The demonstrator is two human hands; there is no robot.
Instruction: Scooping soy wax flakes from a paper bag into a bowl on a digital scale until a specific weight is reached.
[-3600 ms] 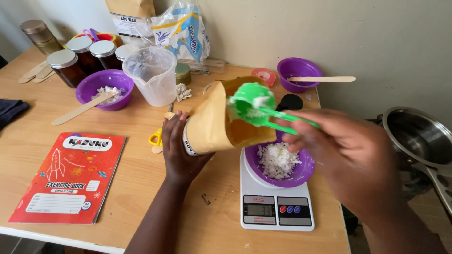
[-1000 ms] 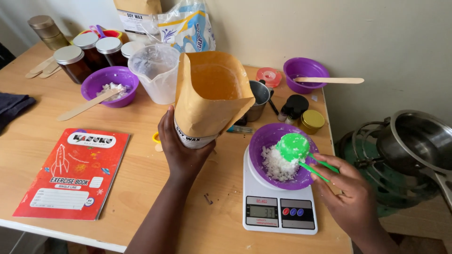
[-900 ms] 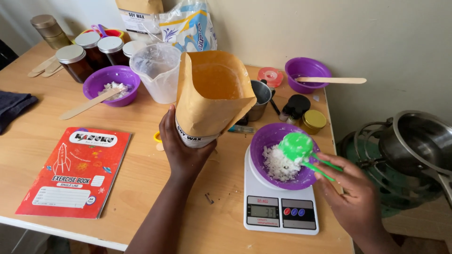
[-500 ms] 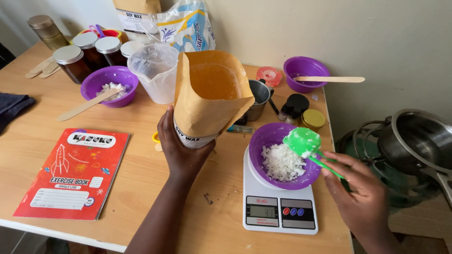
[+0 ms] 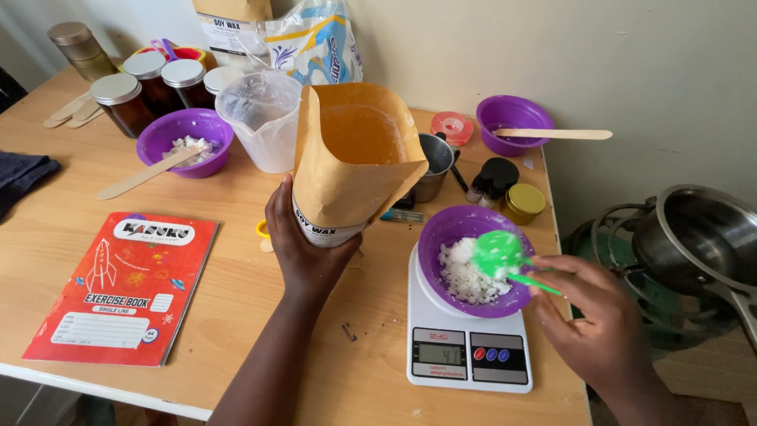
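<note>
The green scoop [image 5: 498, 254], lifted clear 0.5 s ago, is now lowered by the clenched right hand [image 5: 593, 327] onto flakes in the purple bowl [image 5: 449, 233] on the scale [image 5: 469, 356], suggesting continued dosing, while the brown pouch [image 5: 355, 162] is gripped upright by the left hand [image 5: 303, 251].

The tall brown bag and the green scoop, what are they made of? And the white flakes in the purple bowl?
The tall brown bag looks like matte kraft paper: it creases and stands stiffly open. The green scoop seems to be shiny moulded plastic, bright and smooth. The white flakes in the purple bowl look waxy and crumbly, probably wax, though the look alone cannot settle it. The bowl itself appears to be glossy plastic.
</note>
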